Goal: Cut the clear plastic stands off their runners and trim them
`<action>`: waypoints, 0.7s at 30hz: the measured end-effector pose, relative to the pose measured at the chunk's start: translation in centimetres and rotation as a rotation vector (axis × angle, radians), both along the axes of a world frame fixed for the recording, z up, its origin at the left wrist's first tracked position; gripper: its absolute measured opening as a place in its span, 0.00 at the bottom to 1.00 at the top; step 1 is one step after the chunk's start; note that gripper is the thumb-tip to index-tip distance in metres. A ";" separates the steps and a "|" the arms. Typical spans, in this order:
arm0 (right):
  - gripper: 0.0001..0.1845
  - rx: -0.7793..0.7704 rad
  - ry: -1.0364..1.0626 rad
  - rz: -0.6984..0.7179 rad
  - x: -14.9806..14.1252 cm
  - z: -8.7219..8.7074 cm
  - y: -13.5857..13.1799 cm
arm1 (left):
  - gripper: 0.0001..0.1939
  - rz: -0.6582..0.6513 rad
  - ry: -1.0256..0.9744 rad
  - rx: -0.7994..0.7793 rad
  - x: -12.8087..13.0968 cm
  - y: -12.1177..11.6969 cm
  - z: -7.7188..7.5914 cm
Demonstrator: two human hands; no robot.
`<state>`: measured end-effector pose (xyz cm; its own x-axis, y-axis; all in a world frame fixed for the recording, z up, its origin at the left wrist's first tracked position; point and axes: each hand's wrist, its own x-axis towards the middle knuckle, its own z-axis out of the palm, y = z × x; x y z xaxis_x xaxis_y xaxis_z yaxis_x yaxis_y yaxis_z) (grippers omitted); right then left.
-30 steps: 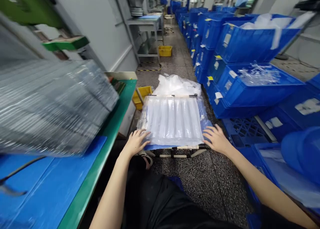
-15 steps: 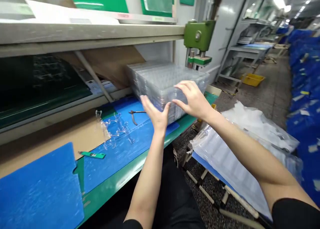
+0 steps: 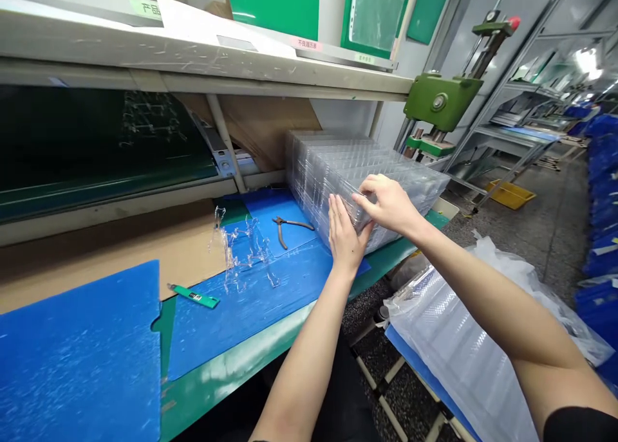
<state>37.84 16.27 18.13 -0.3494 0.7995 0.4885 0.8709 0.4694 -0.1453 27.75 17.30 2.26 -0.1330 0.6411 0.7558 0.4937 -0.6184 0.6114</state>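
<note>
A stack of clear plastic trays point(image 3: 338, 165) is steadied at upper centre of the frame on the blue mat point(image 3: 241, 320), the left hand point(image 3: 345, 236) held flat against it and the right hand point(image 3: 389, 204) pinching its near edge, while further bagged trays point(image 3: 463, 345) lie unstacked at lower right.

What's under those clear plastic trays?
The stack of clear plastic trays sits on a blue mat on a green bench. The surface right beneath it is covered, so it cannot be seen.
</note>
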 end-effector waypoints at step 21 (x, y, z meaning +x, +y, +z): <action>0.12 0.066 0.047 -0.093 -1.0 0.2 -0.4 | 0.49 0.164 -0.033 0.120 0.7 0.4 -0.5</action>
